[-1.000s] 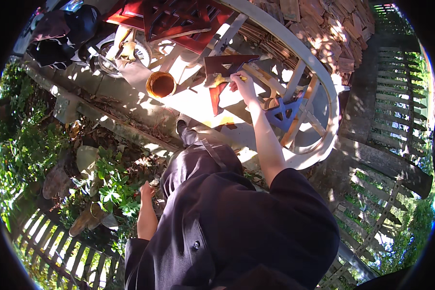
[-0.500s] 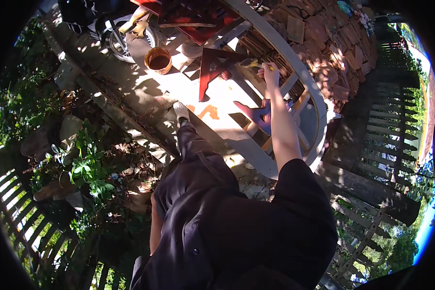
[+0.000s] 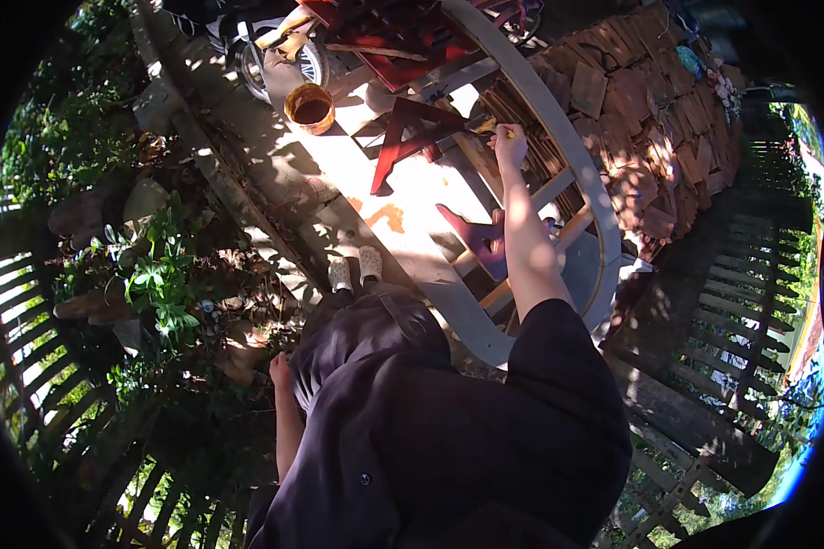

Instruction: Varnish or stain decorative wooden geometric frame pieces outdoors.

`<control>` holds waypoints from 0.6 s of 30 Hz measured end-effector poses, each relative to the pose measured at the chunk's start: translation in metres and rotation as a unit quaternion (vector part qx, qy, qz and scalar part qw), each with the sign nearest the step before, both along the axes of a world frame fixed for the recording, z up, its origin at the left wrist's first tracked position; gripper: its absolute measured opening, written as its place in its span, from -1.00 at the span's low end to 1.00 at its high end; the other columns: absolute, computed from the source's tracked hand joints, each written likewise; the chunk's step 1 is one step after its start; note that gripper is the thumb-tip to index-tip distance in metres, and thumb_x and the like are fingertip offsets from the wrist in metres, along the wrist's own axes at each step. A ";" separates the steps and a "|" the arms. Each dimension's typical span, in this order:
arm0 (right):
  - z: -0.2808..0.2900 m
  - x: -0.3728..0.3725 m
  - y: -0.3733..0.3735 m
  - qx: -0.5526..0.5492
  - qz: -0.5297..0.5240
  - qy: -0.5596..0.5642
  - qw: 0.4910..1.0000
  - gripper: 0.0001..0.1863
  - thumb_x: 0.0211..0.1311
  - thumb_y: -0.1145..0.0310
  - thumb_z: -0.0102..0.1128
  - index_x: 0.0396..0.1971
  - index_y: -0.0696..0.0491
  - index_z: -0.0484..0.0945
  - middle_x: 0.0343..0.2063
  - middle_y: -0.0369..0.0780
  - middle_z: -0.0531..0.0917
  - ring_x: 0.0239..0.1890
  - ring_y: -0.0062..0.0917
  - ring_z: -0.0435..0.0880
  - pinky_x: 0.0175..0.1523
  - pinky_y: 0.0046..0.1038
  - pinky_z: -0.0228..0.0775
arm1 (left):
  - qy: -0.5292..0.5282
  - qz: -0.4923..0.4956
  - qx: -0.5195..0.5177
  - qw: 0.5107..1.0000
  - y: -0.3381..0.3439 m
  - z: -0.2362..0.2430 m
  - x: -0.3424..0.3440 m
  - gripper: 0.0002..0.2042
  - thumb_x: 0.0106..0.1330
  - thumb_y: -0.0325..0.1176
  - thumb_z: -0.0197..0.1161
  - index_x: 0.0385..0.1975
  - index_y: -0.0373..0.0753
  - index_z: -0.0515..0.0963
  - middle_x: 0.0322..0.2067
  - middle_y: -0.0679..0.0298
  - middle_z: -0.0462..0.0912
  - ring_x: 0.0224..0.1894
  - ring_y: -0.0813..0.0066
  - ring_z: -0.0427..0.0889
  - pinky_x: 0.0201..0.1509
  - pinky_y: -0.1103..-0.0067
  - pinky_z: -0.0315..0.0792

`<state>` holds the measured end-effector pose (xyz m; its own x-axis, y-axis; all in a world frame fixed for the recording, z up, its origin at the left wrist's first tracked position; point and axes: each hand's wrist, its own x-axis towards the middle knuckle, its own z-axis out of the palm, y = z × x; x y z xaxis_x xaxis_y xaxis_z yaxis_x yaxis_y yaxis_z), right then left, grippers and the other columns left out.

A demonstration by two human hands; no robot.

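My right hand [image 3: 508, 145] is closed on a yellow-handled paintbrush [image 3: 483, 124], its bristles at the upper right corner of a dark red triangular wooden bracket [image 3: 392, 156]. This piece lies on a sunlit pale surface marked with orange-brown stains [image 3: 389, 217]. An open, stain-smeared tub of brown liquid [image 3: 309, 112] stands left of the bracket. A purplish triangular piece [image 3: 485, 240] lies lower down, partly behind my forearm. My left hand [image 3: 280, 371] hangs low beside my left thigh, fingers loosely curled, with nothing visible in it.
A curved grey frame [image 3: 601, 220] with slats surrounds the work. More red pieces [image 3: 389, 50] and a wheel [image 3: 311, 66] are at the top. Stacked terracotta tiles [image 3: 645, 128] stand at right, picket fences [image 3: 746, 311] at both sides, plants [image 3: 165, 284] and a ledge at left.
My right hand with the brush has shifted right, off the bracket's middle to its corner. My feet have come side by side. The whole view has shifted as my head moved.
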<state>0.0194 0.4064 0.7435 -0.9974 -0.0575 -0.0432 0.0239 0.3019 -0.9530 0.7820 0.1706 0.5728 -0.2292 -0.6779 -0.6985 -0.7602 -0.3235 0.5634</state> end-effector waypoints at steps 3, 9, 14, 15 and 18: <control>0.005 0.018 -0.019 -0.060 0.003 0.002 0.998 -0.86 0.33 0.37 0.19 -0.27 0.13 0.51 -0.60 -0.20 0.63 -0.65 -0.61 0.60 -0.54 -0.60 0.45 | 0.043 0.096 -0.005 0.994 0.035 0.002 -0.005 -0.54 0.34 -0.07 0.19 -0.11 -0.45 0.59 -0.24 0.13 0.68 -0.19 0.42 0.62 -0.06 0.52 0.46; -0.003 0.102 -0.047 -0.060 0.194 -0.067 0.977 -0.86 0.31 0.39 0.23 -0.30 0.16 0.53 -0.54 -0.23 0.64 -0.54 -0.63 0.64 -0.44 -0.57 0.50 | 0.043 0.063 0.001 0.997 0.077 0.021 0.008 -0.54 0.34 -0.07 0.19 -0.10 -0.45 0.58 -0.24 0.12 0.68 -0.20 0.40 0.63 -0.07 0.51 0.47; -0.004 0.114 0.018 0.154 0.145 0.178 0.961 -0.86 0.25 0.40 0.22 -0.33 0.18 0.54 -0.46 -0.08 0.65 -0.43 -0.20 0.67 -0.32 -0.30 0.50 | 0.049 0.039 0.006 0.998 0.069 0.021 -0.037 -0.54 0.34 -0.08 0.19 -0.08 -0.45 0.57 -0.24 0.12 0.68 -0.21 0.39 0.63 -0.07 0.51 0.47; 0.002 0.118 0.018 0.150 0.150 0.178 0.961 -0.86 0.25 0.40 0.22 -0.33 0.18 0.54 -0.46 -0.08 0.65 -0.43 -0.20 0.67 -0.32 -0.30 0.50 | 0.049 0.039 0.005 0.998 0.067 0.020 -0.045 -0.54 0.34 -0.08 0.19 -0.08 -0.45 0.57 -0.24 0.11 0.68 -0.22 0.38 0.64 -0.07 0.51 0.47; 0.011 0.117 0.017 0.152 0.037 0.209 0.965 -0.83 0.28 0.35 0.25 -0.32 0.15 0.53 -0.44 -0.11 0.67 -0.45 -0.37 0.68 -0.32 -0.36 0.52 | 0.053 0.026 0.010 0.998 0.057 0.021 -0.079 -0.54 0.34 -0.08 0.19 -0.07 -0.45 0.57 -0.24 0.11 0.68 -0.22 0.37 0.64 -0.08 0.50 0.48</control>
<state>0.1362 0.4229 0.7545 -0.9246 -0.1778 0.3368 -0.3769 0.5545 -0.7419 0.7027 0.2274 0.5933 -0.2683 -0.6765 -0.6858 -0.6786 -0.3726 0.6330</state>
